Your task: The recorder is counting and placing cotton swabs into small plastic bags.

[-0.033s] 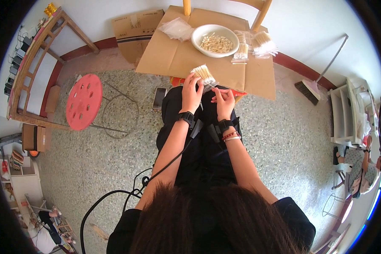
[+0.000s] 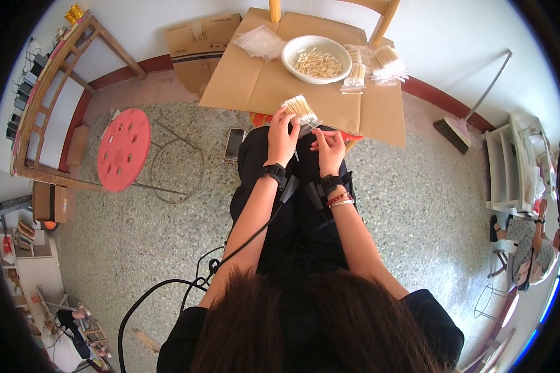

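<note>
Over the near edge of the cardboard, my left hand (image 2: pixel 282 138) grips a small clear plastic bag packed with cotton swabs (image 2: pixel 300 108). The bag is tilted, and its loose clear end (image 2: pixel 306 128) points toward my right hand (image 2: pixel 328 149). The thumb and forefinger of that hand are pinched together at this end, on a thin pale stick that looks like a cotton swab (image 2: pixel 313 126). Beyond my hands, a white bowl (image 2: pixel 287 61) holds many loose cotton swabs (image 2: pixel 318 64).
Flat cardboard (image 2: pixel 255 93) covers a wooden chair's seat. Empty clear bags (image 2: pixel 259 42) lie left of the bowl, filled swab bags (image 2: pixel 386 62) right. A phone (image 2: pixel 234 144) and red stool (image 2: pixel 124 149) are leftward, a broom (image 2: pixel 454 133) rightward. Other people sit at both lower sides.
</note>
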Available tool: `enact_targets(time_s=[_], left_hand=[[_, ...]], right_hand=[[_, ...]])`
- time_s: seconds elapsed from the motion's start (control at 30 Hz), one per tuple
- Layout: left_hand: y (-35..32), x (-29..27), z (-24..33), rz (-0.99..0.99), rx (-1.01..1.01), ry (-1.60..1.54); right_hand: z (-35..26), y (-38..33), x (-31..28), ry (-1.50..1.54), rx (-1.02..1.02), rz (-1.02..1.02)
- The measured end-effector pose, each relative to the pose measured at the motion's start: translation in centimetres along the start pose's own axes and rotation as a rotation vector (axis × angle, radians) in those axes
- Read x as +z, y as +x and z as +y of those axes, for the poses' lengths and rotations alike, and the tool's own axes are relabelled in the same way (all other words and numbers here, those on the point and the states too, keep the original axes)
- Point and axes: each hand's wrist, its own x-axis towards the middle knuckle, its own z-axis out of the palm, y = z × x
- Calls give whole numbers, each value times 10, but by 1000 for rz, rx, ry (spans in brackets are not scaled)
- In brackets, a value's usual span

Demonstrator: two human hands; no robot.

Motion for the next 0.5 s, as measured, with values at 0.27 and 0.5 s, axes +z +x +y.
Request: enact_targets(time_s=[0.27,0.5], left_hand=[[-2,-2,4,-1,23,-50],[-2,-2,4,-5,37,-43]], right_hand=[[-4,-1,4,-126,28,12],[-6,4,10,-243,60,-10]])
